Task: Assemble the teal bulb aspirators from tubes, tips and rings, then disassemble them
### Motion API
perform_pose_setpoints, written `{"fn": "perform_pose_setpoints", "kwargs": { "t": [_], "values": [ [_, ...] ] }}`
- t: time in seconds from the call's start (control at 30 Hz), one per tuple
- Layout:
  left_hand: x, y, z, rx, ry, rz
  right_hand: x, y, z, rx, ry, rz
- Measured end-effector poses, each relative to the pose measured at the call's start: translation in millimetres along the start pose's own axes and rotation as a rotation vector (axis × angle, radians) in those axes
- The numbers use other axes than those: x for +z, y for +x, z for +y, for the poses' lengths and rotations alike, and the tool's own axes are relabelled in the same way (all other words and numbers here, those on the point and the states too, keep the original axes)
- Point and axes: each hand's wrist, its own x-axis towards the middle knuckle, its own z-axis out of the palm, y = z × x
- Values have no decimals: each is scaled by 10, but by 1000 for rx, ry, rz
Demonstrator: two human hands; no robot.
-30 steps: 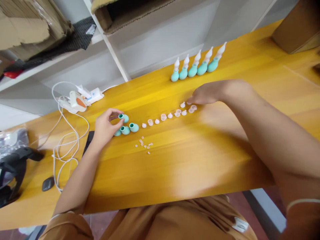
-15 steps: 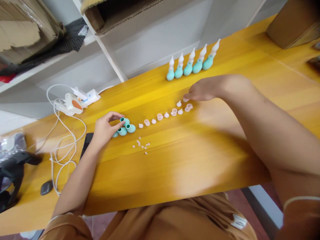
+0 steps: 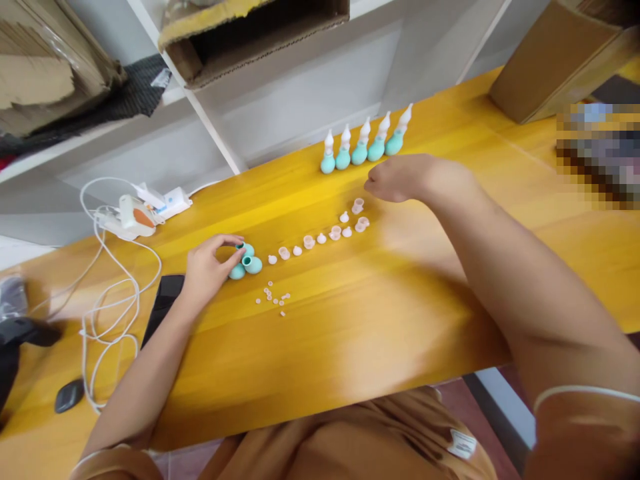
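My left hand is at the left end of the row, thumb and fingers closed around a small teal squeeze bulb. More teal bulbs with open necks cluster against its fingers. My right hand hovers with curled fingers above and right of a clear pinkish cup-shaped piece; whatever it holds is hidden. Small white pointed caps and clear pinkish cups lie in an uneven line between the hands. Tiny pale rings are scattered in front of the bulbs.
Several assembled teal bulbs with white tips stand upright in a row at the back. A cardboard box sits at the right rear. White cables, a power strip, a black flat object and a mouse lie at left.
The view has shifted a little. My right hand has lifted back from the clear cup piece, which now shows fully. My left hand stays at the teal bulbs.
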Motion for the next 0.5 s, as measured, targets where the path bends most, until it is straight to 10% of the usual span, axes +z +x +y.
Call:
{"fn": "perform_pose_setpoints", "kwargs": {
  "t": [0.23,0.5],
  "values": [
    [-52,-15,26,42,58,2,-18,-40,53,116,140,472],
    [-148,-181,244,295,40,303,258,278,241,-93,280,503]
  ]
}}
